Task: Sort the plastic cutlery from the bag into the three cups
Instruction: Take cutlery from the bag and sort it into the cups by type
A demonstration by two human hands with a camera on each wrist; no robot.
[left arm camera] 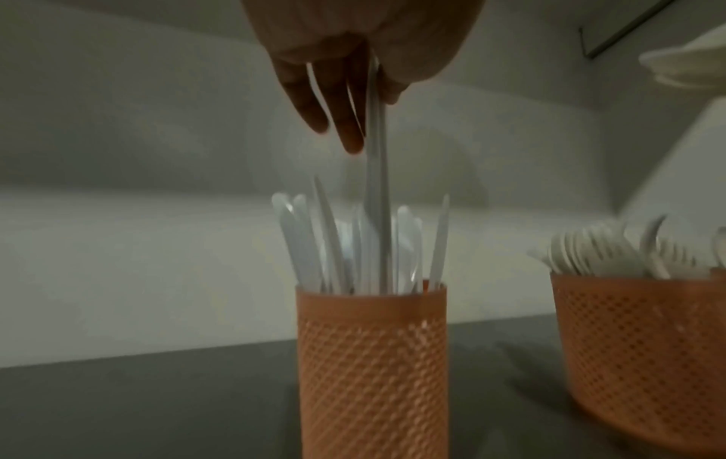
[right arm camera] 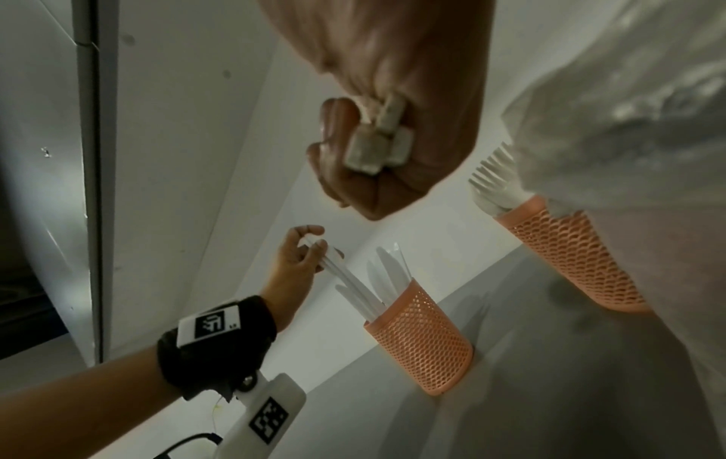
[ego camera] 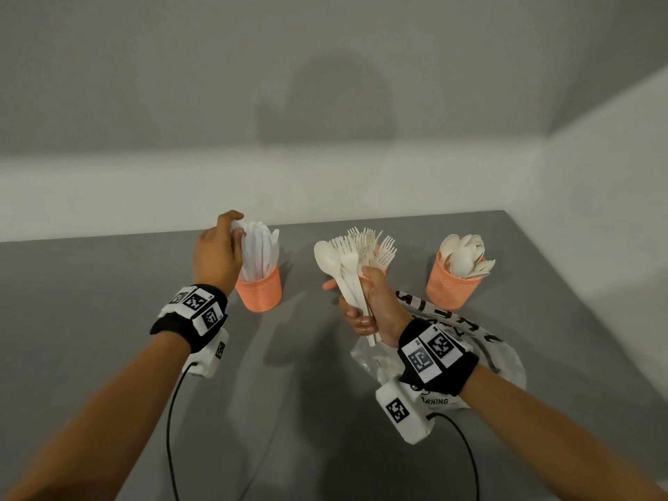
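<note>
- Pinching a white plastic knife (left arm camera: 376, 174) by its upper end, my left hand (ego camera: 217, 249) holds it upright with its lower end down among the other knives in the left orange mesh cup (ego camera: 259, 292).
- From the left wrist view I see my fingertips (left arm camera: 351, 136) curled against the knife's handle above the cup's rim (left arm camera: 371, 290).
- My right hand (ego camera: 374, 305) grips a mixed bundle of cream cutlery (ego camera: 349, 269), forks and at least one spoon, heads pointing up; the fingers wrap tight round the handles, whose cut ends (right arm camera: 377, 146) poke out of the fist in the right wrist view.
- I see the bundle held above the surface (ego camera: 108, 283), in front of the middle cup (right arm camera: 569, 257), which is full of forks and mostly hidden behind my hand in the head view.
- On the right stands a third orange cup (ego camera: 453, 289), filled with spoons.
- Under and behind my right wrist lies the crumpled clear plastic bag (ego camera: 502, 359) with black print, flat on the grey surface; I cannot tell how much cutlery it holds.
- All three cups stand in a row near the white wall (ego camera: 108, 186).
</note>
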